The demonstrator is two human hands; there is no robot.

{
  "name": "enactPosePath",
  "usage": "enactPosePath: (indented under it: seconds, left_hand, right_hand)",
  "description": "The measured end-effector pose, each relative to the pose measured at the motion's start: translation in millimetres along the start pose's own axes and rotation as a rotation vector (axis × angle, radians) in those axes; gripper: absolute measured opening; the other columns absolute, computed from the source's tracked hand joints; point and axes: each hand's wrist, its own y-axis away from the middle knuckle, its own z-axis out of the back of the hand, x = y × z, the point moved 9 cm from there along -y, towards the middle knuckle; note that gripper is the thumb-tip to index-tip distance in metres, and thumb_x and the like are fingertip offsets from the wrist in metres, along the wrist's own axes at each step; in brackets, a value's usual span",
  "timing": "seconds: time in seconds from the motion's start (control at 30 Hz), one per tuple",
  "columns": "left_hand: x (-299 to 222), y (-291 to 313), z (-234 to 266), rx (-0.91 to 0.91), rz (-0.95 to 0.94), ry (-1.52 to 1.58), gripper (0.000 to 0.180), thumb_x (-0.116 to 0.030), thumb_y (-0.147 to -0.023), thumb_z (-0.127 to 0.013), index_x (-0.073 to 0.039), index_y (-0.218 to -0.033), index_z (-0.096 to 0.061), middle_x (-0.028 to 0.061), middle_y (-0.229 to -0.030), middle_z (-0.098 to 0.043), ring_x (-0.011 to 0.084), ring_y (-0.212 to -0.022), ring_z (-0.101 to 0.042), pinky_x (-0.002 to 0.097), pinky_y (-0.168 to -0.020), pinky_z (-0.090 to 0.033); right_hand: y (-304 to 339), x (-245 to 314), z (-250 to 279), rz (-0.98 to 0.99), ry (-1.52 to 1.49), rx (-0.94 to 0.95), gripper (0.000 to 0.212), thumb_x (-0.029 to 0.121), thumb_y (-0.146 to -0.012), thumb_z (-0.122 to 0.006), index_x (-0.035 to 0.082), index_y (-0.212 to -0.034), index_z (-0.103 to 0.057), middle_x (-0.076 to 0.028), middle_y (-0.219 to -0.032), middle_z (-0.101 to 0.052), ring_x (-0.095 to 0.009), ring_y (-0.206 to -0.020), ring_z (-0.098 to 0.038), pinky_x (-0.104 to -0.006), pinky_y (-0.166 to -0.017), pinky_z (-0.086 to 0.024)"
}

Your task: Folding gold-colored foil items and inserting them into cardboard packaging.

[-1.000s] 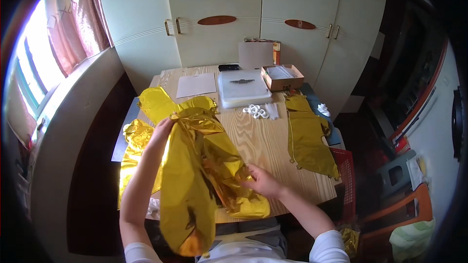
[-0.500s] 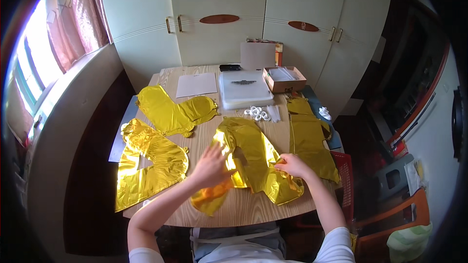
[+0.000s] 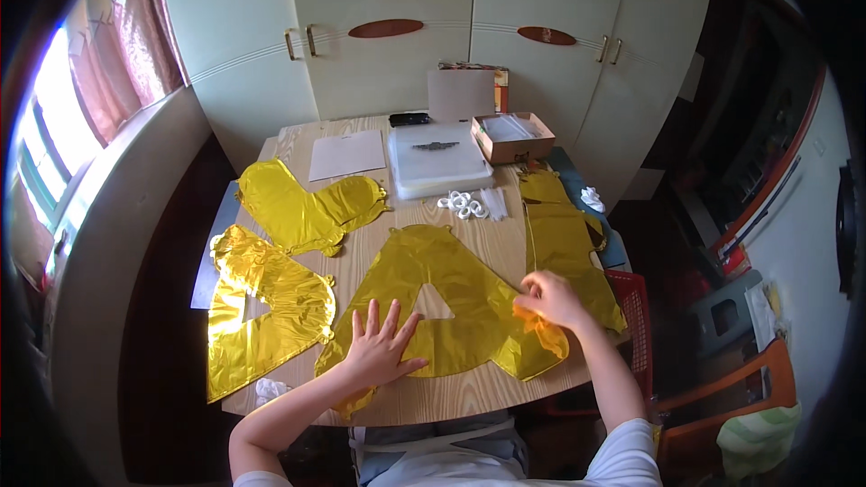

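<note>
A flat gold foil balloon [image 3: 451, 257] lies spread across the middle of the table, with wide legs and a triangular hole. My left hand [image 3: 377, 352] rests on its left leg, palm down, fingers stretched and spread. At the edge of the right leg, my right hand [image 3: 552, 299] has its fingers curled together, pinching the foil; the fingertips are partly hidden. Crumpled foil under that hand reflects orange. Another flat gold foil balloon [image 3: 275, 311] lies to the left, wrinkled at its top. Behind it is a third gold balloon [image 3: 293, 207]. A fourth gold balloon [image 3: 568, 248] lies at the right edge.
Beyond the balloons are white rings [image 3: 463, 206], clear thin strips [image 3: 493, 204], a translucent plastic case [image 3: 437, 162], a cardboard box [image 3: 512, 146] and a white sheet [image 3: 347, 155]. A crumpled white item [image 3: 271, 390] sits at the near left edge. A red basket [image 3: 631, 320] stands right of the table.
The middle balloon was folded and bunched; now it lies flat and spread. My left hand has come down onto its left leg. My right hand has stayed near the right leg.
</note>
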Motion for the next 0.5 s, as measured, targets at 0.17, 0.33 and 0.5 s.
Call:
enactPosePath:
  seconds: [0.17, 0.33, 0.5]
  left_hand:
    - [-1, 8, 1, -0.026, 0.029, -0.028, 0.089, -0.074, -0.081, -0.049, -0.017, -0.149, -0.035, 0.0285, -0.151, -0.027, 0.0623, -0.133, -0.022, 0.0773, -0.098, -0.022]
    - [-15, -2, 21, 0.054, -0.013, 0.006, 0.095, -0.07, -0.081, -0.054, -0.008, -0.148, -0.032, 0.0277, -0.151, -0.027, 0.0595, -0.136, -0.019, 0.0764, -0.1, -0.023]
    - [-41, -60, 53, 0.098, -0.113, 0.046, 0.091, -0.066, -0.089, -0.049, -0.002, -0.149, -0.026, 0.0232, -0.154, -0.024, 0.0462, -0.144, -0.014, 0.0618, -0.113, -0.018]
  right_hand:
    - [12, -61, 37, 0.138, 0.259, -0.251, 0.066, 0.045, -0.084, -0.068, 0.013, -0.138, -0.049, -0.012, -0.144, -0.046, -0.032, -0.135, -0.04, -0.0452, -0.113, -0.028]
    - [15, -96, 15, 0.102, 0.29, -0.165, 0.058, 0.047, -0.091, -0.059, 0.017, -0.14, -0.05, -0.005, -0.151, -0.041, -0.03, -0.141, -0.033, -0.0513, -0.116, -0.02]
    - [14, -97, 19, 0.122, 0.227, -0.301, 0.04, 0.037, -0.094, -0.057, 0.014, -0.126, -0.063, -0.005, -0.138, -0.055, -0.028, -0.135, -0.043, -0.0478, -0.113, -0.027]
